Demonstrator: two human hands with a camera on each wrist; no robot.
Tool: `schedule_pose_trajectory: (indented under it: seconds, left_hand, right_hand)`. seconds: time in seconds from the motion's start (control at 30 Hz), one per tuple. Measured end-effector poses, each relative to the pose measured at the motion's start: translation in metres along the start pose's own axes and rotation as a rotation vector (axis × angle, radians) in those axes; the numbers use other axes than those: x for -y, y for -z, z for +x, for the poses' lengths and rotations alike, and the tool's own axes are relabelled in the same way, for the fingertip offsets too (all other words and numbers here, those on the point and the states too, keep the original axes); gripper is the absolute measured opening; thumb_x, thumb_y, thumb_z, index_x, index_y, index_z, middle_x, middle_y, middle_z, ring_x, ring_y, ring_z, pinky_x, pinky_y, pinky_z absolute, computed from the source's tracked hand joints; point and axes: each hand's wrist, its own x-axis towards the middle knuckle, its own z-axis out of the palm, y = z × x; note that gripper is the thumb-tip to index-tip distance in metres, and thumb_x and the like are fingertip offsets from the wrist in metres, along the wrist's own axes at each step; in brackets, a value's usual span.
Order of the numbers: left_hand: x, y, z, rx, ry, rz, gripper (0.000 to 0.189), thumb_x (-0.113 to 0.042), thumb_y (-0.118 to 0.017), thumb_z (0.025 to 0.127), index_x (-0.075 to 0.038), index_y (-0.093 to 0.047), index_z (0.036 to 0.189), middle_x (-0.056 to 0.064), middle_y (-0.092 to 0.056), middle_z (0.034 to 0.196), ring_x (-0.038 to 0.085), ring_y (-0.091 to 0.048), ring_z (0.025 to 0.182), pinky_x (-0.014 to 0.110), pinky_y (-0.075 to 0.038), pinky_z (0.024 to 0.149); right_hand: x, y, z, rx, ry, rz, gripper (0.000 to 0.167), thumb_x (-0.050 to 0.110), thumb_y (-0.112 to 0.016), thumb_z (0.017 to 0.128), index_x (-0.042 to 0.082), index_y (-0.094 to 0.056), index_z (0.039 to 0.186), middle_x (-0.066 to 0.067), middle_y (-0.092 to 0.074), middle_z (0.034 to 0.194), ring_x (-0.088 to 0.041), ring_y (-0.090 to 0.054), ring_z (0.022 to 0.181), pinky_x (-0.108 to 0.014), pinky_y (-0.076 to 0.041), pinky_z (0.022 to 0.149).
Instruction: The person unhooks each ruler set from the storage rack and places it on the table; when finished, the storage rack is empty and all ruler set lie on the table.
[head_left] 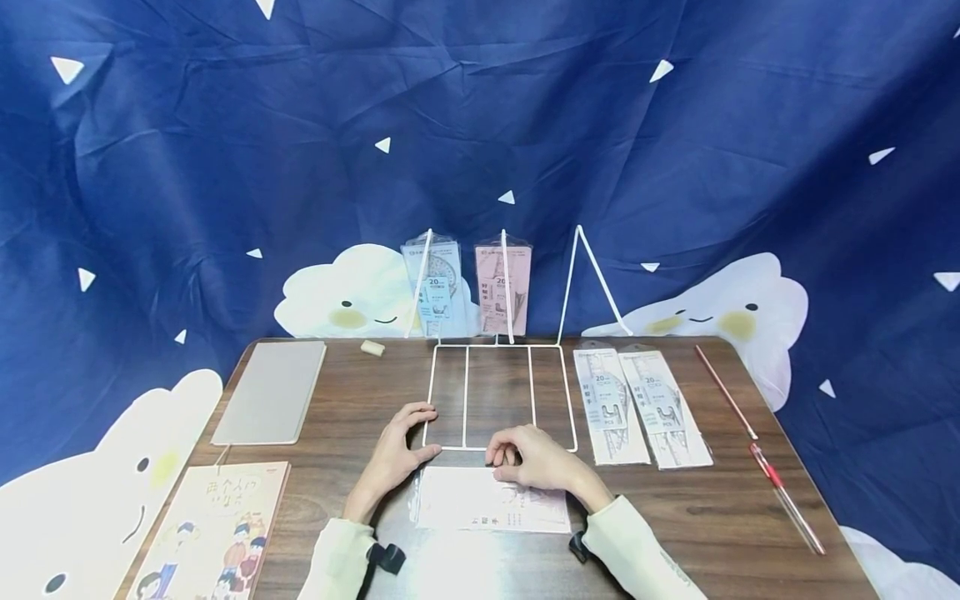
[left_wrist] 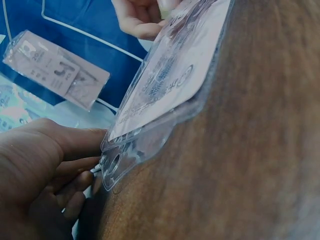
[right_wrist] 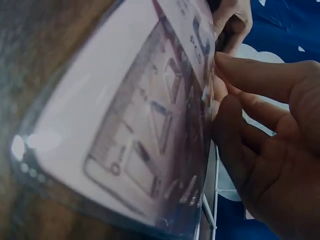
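A pink ruler set (head_left: 465,500) in a clear plastic packet lies lengthwise before the wire rack. My right hand (head_left: 536,458) pinches its far edge with curled fingers; in the right wrist view the thumb and fingertips meet that edge, and printed rulers (right_wrist: 135,150) show through the plastic. My left hand (head_left: 393,454) rests at the left side of the white wire rack (head_left: 465,392), fingers loosely bent and thumb by the near corner. The packet's hanging hole (left_wrist: 116,161) sits beside the left fingers in the left wrist view.
A blue ruler set (head_left: 442,292) and a pink one (head_left: 491,292) hang from the rack's hooks. Two white ruler sets (head_left: 611,417) lie to the right, then a pencil (head_left: 723,390) and pen (head_left: 787,500). Left are a grey notebook (head_left: 270,392), illustrated book (head_left: 210,533) and eraser (head_left: 372,347).
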Motion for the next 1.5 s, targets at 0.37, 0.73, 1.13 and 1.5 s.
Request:
schedule_pose_trajectory:
  seconds: [0.37,0.73,1.13,1.5]
  left_hand:
    - [0.002,0.0,0.0,-0.015,-0.007,0.018,0.053,-0.007,-0.089,0.079,0.001,-0.07,0.128,0.01,-0.062,0.14,0.033,-0.057,0.134,0.054,-0.041,0.114]
    - [0.0,-0.001,-0.002,-0.032,-0.02,0.003,0.053,-0.004,-0.09,0.077,0.001,-0.071,0.125,0.009,-0.064,0.138,0.032,-0.058,0.132,0.054,-0.042,0.112]
    - [0.0,-0.001,0.0,-0.033,-0.029,0.002,0.053,-0.005,-0.09,0.077,0.0,-0.071,0.126,0.008,-0.064,0.138,0.031,-0.058,0.132,0.053,-0.042,0.112]
    - [-0.001,-0.001,0.0,-0.033,-0.027,-0.006,0.053,-0.005,-0.09,0.076,0.002,-0.07,0.126,0.011,-0.064,0.138,0.031,-0.058,0.132,0.052,-0.041,0.113]
  right_hand:
    - [-0.013,0.048,0.029,-0.377,0.019,0.256,0.018,0.001,-0.078,0.09,0.012,-0.074,0.104,-0.005,-0.072,0.089,-0.02,-0.065,0.075,-0.025,-0.053,0.062]
    - [-0.032,0.102,0.071,-0.718,0.018,0.533,0.033,-0.002,-0.074,0.094,-0.012,-0.062,0.122,-0.021,-0.066,0.101,-0.014,-0.065,0.077,-0.019,-0.054,0.063]
    - [-0.029,0.122,0.103,-0.804,0.006,0.529,0.046,-0.002,-0.076,0.092,-0.009,-0.058,0.134,-0.035,-0.059,0.116,-0.02,-0.057,0.082,-0.027,-0.055,0.058]
    - [-0.031,0.122,0.113,-0.763,-0.045,0.593,0.031,0.001,-0.072,0.096,-0.008,-0.065,0.125,-0.011,-0.069,0.111,-0.011,-0.067,0.096,-0.033,-0.063,0.077]
